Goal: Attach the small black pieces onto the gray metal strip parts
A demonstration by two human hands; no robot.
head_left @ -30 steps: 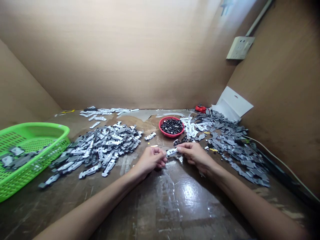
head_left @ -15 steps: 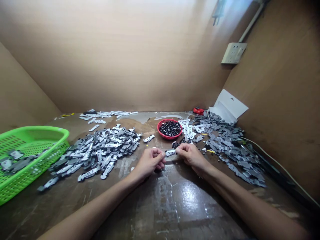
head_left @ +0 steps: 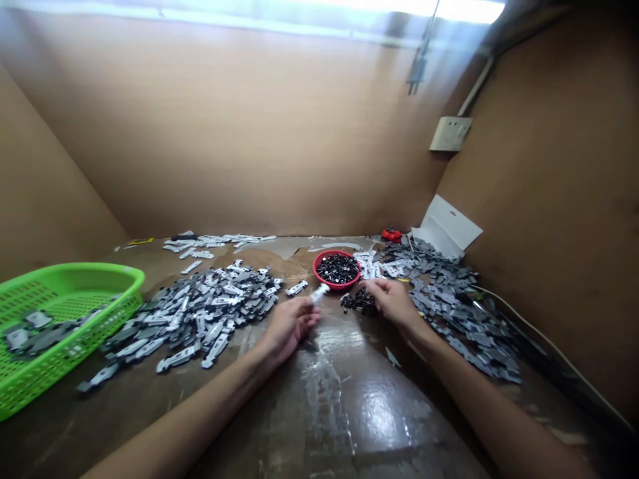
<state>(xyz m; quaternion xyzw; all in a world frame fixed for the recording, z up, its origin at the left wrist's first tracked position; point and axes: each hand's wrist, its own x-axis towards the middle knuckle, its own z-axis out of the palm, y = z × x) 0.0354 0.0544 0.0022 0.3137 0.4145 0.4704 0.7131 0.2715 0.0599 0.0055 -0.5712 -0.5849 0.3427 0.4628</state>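
Note:
My left hand (head_left: 293, 326) is closed and pinches a small white car-shaped piece (head_left: 320, 293) by one end, its other end pointing up and away. My right hand (head_left: 392, 301) hovers just above a loose heap of small black parts (head_left: 360, 303), thumb and forefinger drawn together. Whether something sits between those fingertips cannot be made out. Right behind the heap stands a red basket (head_left: 339, 285) full of small black pin-like parts with shiny heads. White flat pieces (head_left: 372, 265) lie beside it, close to my right fingertips.
On the left, a big pile of white-and-grey car-shaped pieces (head_left: 214, 306) lies beside a green basket (head_left: 70, 273). Grey flat pieces (head_left: 449, 286) cover the right side, bordered by a cable (head_left: 544, 339). A white card (head_left: 452, 223) leans at the back right corner.
My right hand has let go of the white piece and shifted to the black heap. The piece stays in my left hand, now turned more upright. The camera view has tilted up.

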